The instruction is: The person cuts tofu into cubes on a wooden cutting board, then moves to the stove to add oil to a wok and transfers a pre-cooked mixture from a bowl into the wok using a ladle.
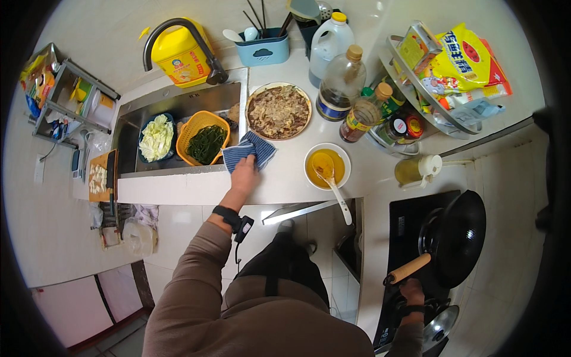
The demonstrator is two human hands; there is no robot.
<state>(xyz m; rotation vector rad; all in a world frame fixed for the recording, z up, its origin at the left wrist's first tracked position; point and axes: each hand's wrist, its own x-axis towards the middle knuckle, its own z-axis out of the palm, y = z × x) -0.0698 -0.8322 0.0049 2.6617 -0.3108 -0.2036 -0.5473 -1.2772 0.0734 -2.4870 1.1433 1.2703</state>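
Note:
My left hand (245, 173) grips a blue-and-white striped cloth (263, 149) at the counter's edge beside the sink. The cloth's upper edge meets a round plate of brown, crumbly food (279, 110). My right hand (412, 290) is over the black cooktop (399, 250), just below the wooden handle (408, 268) of a black wok (464, 241). Its fingers are partly hidden, so whether they hold anything is unclear. A white bowl (308, 172) of yellow liquid stands between my hands, with a white spoon (341, 203) resting in it.
Baskets of cabbage (156, 139) and dark green strips (206, 145) sit in the sink (129, 167). A knife (110, 178) lies on a board (99, 194) of white cubes. Sauce bottles (341, 85) line the back. Below the counter, a cabinet door (299, 211) stands ajar. A glass lid (441, 328) is near the cooktop.

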